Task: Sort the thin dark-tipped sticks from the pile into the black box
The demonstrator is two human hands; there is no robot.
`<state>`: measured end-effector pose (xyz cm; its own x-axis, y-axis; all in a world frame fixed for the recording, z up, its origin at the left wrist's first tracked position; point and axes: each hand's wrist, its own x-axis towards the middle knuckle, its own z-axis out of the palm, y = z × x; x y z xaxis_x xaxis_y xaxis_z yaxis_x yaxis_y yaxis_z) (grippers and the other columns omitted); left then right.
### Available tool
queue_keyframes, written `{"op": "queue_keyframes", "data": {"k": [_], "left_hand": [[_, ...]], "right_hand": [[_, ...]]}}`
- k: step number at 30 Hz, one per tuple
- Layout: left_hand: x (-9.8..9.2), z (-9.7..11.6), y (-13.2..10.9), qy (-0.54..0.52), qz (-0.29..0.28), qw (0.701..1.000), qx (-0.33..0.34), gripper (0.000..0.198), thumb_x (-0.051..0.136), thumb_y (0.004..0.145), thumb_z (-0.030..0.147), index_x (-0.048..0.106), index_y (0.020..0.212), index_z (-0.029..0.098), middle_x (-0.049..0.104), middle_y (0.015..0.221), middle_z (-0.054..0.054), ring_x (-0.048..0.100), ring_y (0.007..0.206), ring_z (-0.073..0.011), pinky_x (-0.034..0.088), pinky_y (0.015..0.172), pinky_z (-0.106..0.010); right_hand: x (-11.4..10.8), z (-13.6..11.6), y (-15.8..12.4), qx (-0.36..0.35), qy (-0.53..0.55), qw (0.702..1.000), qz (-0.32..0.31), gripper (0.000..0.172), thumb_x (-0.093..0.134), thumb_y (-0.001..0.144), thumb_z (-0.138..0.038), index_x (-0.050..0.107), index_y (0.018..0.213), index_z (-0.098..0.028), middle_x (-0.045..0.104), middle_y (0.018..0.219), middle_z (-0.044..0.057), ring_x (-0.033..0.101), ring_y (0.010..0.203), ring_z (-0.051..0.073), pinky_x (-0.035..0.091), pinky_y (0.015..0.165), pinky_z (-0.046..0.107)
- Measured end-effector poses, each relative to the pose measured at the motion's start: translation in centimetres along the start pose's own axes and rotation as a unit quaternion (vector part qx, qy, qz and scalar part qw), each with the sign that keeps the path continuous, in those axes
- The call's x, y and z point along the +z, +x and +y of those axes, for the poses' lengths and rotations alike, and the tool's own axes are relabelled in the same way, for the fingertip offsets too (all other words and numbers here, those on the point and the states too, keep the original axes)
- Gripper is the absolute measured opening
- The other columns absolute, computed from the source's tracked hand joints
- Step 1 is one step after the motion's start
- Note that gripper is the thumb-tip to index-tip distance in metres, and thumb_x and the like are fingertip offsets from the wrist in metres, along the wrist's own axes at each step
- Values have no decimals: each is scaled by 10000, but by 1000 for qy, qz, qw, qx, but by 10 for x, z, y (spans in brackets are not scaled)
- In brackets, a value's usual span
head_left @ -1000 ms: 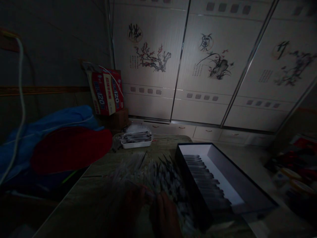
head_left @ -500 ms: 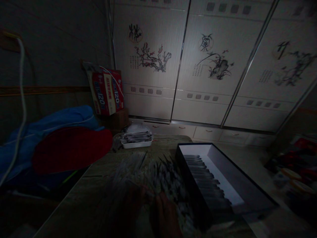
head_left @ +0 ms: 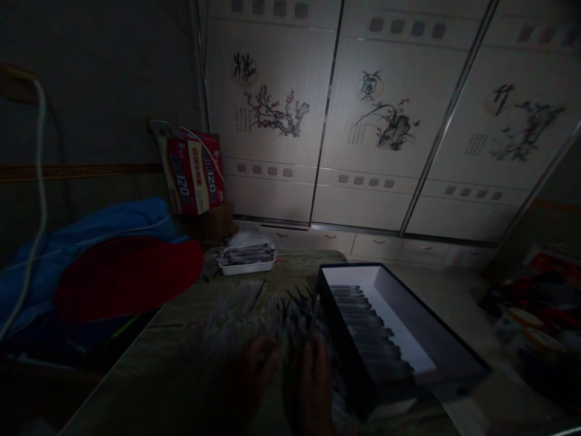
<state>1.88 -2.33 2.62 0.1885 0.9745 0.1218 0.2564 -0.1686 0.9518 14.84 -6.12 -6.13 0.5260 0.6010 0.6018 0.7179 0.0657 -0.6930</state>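
In the dim head view, my left hand (head_left: 259, 370) is low in the middle over the table, its fingers curled together; what they hold, if anything, is too dark to make out. Close to its right, my right hand (head_left: 314, 378) reaches into a heap of thin dark-tipped pen parts (head_left: 302, 312), fingers pressed together and fingertips lost among them. Clear slender tubes (head_left: 233, 303) lie loosely spread beyond my left hand. Right of the heap stands an open dark-rimmed box (head_left: 454, 327) with a white inside, where pens (head_left: 370, 324) lie in a stepped row.
A white tray (head_left: 249, 267) full of thin sticks stands at the table's far edge. Blue cloth (head_left: 113, 221) and a red cloth (head_left: 131, 275) are piled at left, below a hanging white cable (head_left: 42, 157). Red cartons (head_left: 195, 172) stand by the sliding wardrobe doors (head_left: 272, 200).
My hands, nearly together before, have moved apart. The right hand has gone forward and slightly right to the dark-tipped heap. The view has shifted slightly.
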Motion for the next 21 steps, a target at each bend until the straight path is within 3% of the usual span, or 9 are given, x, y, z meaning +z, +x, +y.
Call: {"op": "queue_keyframes", "data": {"k": [4,7,10,14,21], "left_hand": [[8,7,19,162,-77,978,104,265,488,824,254,698,968,184,742,1017,-111,673,973,-257,506,884,-353],[17,7,43,332,-93,929,139,400,356,854,124,656,1113,183,681,1164,-127,607,1096,-227,432,975,-359],[26,4,63,364,-117,912,150,438,379,825,81,635,1159,203,671,1137,-100,590,1064,-206,426,945,-335],[34,-2,76,374,-136,902,168,332,398,851,152,678,1024,196,677,1039,-92,578,1001,-226,430,905,-352],[21,-20,78,343,-117,917,166,328,493,766,122,653,1051,147,637,1186,-163,555,1138,-281,407,988,-412]], "right_hand": [[-3,4,10,34,17,999,-9,485,338,950,-516,585,1151,-149,605,1212,204,585,1115,291,475,874,412],[-3,-6,16,82,44,996,-1,506,300,955,-511,592,1136,-139,629,1166,198,603,1069,286,474,833,396],[-2,-12,17,119,72,990,-3,533,323,935,-541,613,1119,-134,660,1114,188,631,994,278,475,801,378],[-2,-11,16,126,88,988,-1,533,336,920,-569,627,1117,-169,670,1113,158,630,993,263,470,802,361],[-3,-2,18,108,84,991,-10,462,398,895,-566,669,1033,-218,696,1008,130,633,969,269,473,777,357]]}}
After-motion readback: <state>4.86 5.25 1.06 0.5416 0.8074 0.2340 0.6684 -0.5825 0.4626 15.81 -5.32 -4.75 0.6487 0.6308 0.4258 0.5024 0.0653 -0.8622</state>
